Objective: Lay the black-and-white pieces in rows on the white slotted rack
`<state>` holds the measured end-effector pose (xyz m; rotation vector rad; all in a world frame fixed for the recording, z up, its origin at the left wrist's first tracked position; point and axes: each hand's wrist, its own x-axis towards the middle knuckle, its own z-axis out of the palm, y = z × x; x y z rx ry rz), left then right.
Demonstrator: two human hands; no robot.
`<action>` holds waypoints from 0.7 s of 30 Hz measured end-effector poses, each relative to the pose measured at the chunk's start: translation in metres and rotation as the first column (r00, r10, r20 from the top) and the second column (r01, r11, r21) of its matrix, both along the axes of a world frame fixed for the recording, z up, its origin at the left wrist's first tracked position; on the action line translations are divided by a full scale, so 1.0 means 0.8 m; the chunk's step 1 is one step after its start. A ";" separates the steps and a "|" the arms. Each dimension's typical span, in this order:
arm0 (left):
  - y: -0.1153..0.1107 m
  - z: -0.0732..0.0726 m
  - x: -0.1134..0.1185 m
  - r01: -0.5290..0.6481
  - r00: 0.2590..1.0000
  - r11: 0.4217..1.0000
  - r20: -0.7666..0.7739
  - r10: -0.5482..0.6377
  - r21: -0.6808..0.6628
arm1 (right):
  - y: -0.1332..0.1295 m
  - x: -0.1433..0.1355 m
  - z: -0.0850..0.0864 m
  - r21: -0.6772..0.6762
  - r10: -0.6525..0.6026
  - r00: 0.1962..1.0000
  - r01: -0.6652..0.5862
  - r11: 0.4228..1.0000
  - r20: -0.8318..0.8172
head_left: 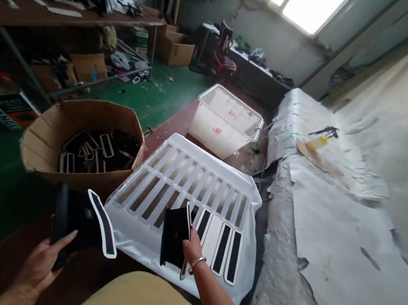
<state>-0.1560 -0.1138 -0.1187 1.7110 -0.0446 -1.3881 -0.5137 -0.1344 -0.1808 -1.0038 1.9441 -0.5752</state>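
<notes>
A black bundle (82, 220) is being gripped by the left hand (45, 257), near left. A white-edged black piece (175, 237) is being pinched by the right hand (193, 248) over the white rack (135, 227), near centre.

Bright window (316, 6) in a grey, possibly plastered wall (300, 54); green floor (177, 82).
</notes>
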 end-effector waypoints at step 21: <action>-0.083 -0.014 -0.032 0.104 0.981 0.980 0.143 -0.129 0.172 | -0.064 -0.077 -0.132 0.184 -0.248 0.747 0.444 0.877 -0.617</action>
